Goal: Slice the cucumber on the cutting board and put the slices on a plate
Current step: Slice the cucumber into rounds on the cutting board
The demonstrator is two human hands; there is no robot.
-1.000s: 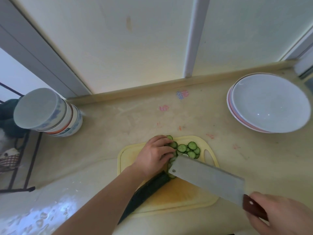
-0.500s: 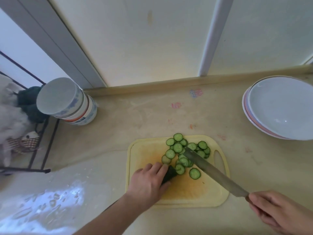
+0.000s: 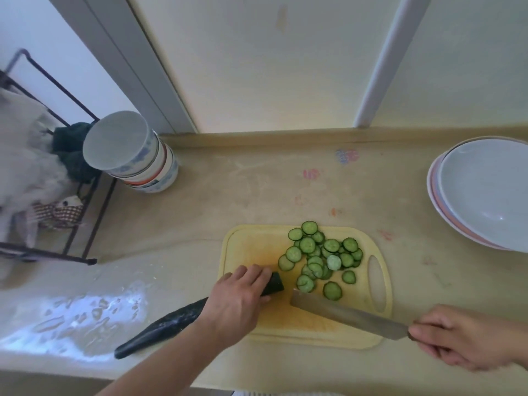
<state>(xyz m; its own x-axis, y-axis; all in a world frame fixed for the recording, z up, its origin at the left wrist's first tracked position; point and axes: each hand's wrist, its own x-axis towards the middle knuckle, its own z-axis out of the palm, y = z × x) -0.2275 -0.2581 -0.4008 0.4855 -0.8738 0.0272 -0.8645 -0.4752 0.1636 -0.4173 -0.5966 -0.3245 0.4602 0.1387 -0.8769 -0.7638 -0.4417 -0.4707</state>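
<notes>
Here dark cucumber point(image 3: 171, 324) (cut end pale), left hand point(image 3: 237, 304) fingers point(image 3: 251, 277) curled round; right hand point(image 3: 468, 338) grips knife point(image 3: 348, 315).

Dark cucumber point(image 3: 171, 324) slantwise across yellow cutting board point(image 3: 251, 244), slices point(image 3: 320, 258) heaped beyond.

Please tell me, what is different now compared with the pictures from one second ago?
The left hand left the slices and slid back along the cucumber, which it now grips near the cut end. The knife came away from the pile toward the board's near edge. The right hand holds the handle as before; the plates stay empty.
</notes>
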